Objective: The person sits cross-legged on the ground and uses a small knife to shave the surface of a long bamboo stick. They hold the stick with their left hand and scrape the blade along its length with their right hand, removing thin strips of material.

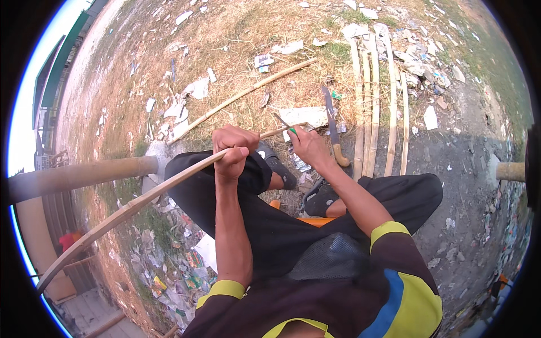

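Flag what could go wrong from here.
The right hand holds a small knife close to the left hand, which grips the bamboo strip; a slip might cut that hand. The larger knife lies unsheathed ahead of the right shoe, so a stray step might meet its blade.

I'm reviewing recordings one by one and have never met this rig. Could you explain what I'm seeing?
There is no machine here: these are a person's bare hands. The single picture comes from the left of two fisheye cameras worn on the head, looking down, so straight edges bend near the rim. Its left is the person's left. The left hand grips a long strip. The right hand holds a small green-handled knife near the strip's far end. On the littered ground lie a machete, a row of strips and one slanting strip.
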`<state>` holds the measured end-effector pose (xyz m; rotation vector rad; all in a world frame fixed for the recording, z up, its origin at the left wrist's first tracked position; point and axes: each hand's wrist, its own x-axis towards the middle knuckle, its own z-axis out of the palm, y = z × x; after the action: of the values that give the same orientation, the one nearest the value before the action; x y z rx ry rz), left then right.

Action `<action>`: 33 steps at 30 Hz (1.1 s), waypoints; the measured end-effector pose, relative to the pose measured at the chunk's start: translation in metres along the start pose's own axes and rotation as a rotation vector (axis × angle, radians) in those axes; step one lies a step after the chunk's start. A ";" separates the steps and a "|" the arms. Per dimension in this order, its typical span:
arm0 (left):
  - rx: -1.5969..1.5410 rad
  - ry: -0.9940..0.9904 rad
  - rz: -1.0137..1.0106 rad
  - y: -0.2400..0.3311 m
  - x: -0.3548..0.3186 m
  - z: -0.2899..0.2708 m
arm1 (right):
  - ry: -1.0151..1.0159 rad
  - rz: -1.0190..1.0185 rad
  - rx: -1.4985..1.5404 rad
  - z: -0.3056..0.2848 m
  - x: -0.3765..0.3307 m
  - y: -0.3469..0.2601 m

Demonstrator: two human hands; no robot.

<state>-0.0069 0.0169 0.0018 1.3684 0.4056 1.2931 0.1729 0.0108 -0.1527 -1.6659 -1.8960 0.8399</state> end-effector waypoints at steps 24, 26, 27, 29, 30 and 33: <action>-0.021 -0.015 -0.088 -0.001 -0.001 0.004 | 0.028 0.572 -0.304 0.009 -0.073 0.152; -0.025 0.043 -0.094 -0.005 0.007 0.010 | 0.138 0.327 -0.203 -0.003 -0.046 0.104; -0.011 0.032 -0.092 -0.005 0.016 0.010 | 0.174 0.255 -0.136 -0.008 -0.040 0.076; 0.012 0.022 -0.104 -0.005 0.016 0.007 | 0.188 0.116 0.009 -0.016 -0.031 0.030; 0.012 0.022 -0.097 -0.003 0.014 0.008 | 0.165 0.062 0.086 -0.015 -0.032 0.018; 0.025 0.004 -0.059 -0.007 0.011 0.012 | 0.113 0.103 0.018 0.000 -0.031 0.017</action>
<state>0.0092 0.0221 0.0039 1.3649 0.4635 1.2461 0.1894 -0.0182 -0.1631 -1.7737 -1.7352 0.7831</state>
